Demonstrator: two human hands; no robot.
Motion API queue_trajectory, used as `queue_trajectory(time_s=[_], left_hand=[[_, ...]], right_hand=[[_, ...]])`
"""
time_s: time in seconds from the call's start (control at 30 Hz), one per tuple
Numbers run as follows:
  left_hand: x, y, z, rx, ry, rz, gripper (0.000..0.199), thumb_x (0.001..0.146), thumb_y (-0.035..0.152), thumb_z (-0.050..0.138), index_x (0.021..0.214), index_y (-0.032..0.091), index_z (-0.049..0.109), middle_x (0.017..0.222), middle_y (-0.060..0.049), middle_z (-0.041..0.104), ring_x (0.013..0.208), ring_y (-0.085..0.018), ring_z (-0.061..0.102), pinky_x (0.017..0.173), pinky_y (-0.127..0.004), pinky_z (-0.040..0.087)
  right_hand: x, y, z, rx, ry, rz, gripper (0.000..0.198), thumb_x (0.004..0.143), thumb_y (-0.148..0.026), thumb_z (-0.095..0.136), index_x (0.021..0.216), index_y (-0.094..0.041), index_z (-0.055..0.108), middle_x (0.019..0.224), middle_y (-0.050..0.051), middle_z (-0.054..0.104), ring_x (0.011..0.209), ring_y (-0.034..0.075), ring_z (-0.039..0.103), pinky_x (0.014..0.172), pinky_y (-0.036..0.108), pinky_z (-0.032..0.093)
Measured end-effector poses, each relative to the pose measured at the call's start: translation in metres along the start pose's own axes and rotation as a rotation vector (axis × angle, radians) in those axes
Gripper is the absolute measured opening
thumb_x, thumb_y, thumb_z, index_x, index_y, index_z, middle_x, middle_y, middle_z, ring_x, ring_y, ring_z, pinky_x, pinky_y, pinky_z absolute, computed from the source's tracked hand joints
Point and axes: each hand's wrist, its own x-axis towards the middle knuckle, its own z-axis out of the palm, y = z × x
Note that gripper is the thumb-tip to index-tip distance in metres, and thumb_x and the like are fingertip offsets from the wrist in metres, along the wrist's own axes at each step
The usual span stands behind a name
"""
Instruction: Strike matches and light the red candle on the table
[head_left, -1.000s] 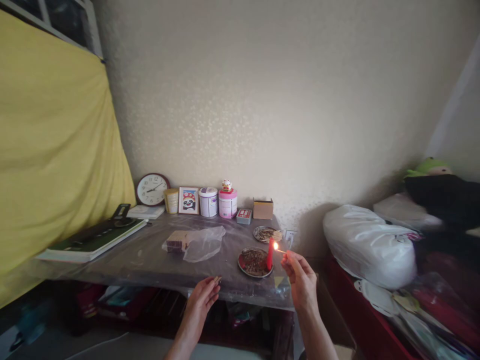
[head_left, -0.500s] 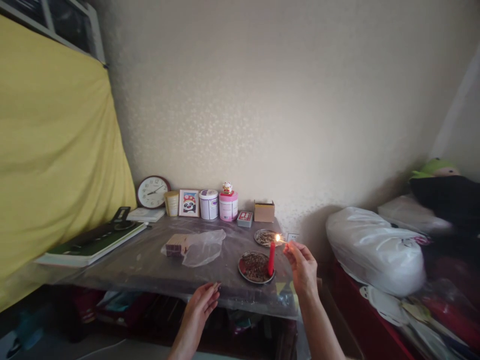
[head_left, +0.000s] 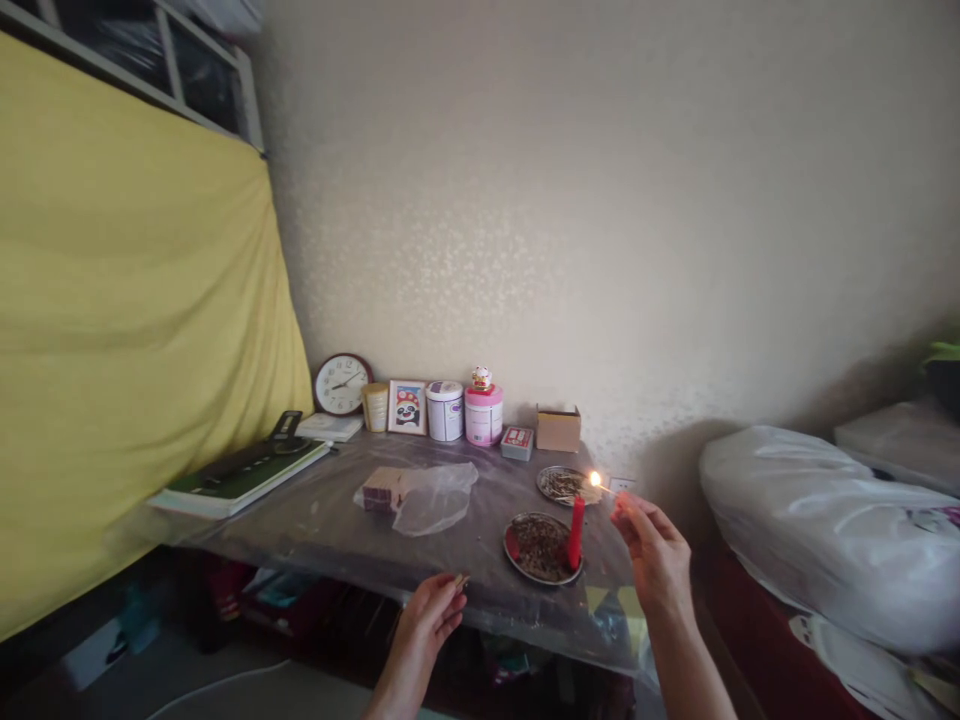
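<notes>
My right hand [head_left: 654, 550] pinches a thin burning match [head_left: 606, 489] between thumb and fingertips. Its bright flame is just above and to the right of the top of a red candle [head_left: 575, 535]; no separate flame shows on the candle. The candle stands upright, leaning slightly, at the right side of a round metal plate [head_left: 541, 579] covered with dark burnt bits. Near the table's front edge, my left hand [head_left: 429, 615] has its fingers closed, with a small thing at the fingertips that I cannot make out. Behind the candle lies a second plate [head_left: 545, 492] holding many matchsticks.
On the plastic-covered table [head_left: 330, 530] are a wrapped block of small boxes [head_left: 384, 490], a green book [head_left: 247, 478] and an open cardboard box [head_left: 559, 431]. Along the wall stand a clock [head_left: 343, 385], a picture frame [head_left: 407, 407] and tins [head_left: 484, 418]. A white bag [head_left: 817, 530] sits at right.
The view has turned, so everything sits further right in the picture. The match flame has moved from close beside the candle's top to slightly higher and farther right of it.
</notes>
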Motion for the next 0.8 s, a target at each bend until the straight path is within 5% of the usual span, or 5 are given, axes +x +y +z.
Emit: queue_trajectory(time_s=[0.4, 0.8], left_hand=[[-0.005, 0.003, 0.003, 0.001, -0.002, -0.009, 0.026, 0.071, 0.035, 0.068, 0.090, 0.018, 0.064, 0.094, -0.007, 0.071, 0.085, -0.017, 0.064, 0.075, -0.026, 0.046], [-0.008, 0.007, 0.005, 0.000, -0.005, -0.022, 0.030, 0.066, 0.035, 0.072, 0.091, 0.018, 0.065, 0.098, -0.008, 0.071, 0.088, -0.019, 0.064, 0.077, -0.028, 0.047]], right_hand=[[0.004, 0.005, -0.012, -0.031, -0.014, 0.041, 0.028, 0.042, -0.022, 0.085, 0.064, -0.017, 0.069, 0.068, -0.004, 0.068, 0.062, 0.007, 0.062, 0.061, 0.014, 0.055], [0.001, 0.000, -0.016, -0.291, -0.044, -0.043, 0.027, 0.055, -0.034, 0.079, 0.073, -0.017, 0.068, 0.064, -0.004, 0.063, 0.058, 0.008, 0.056, 0.055, 0.017, 0.047]])
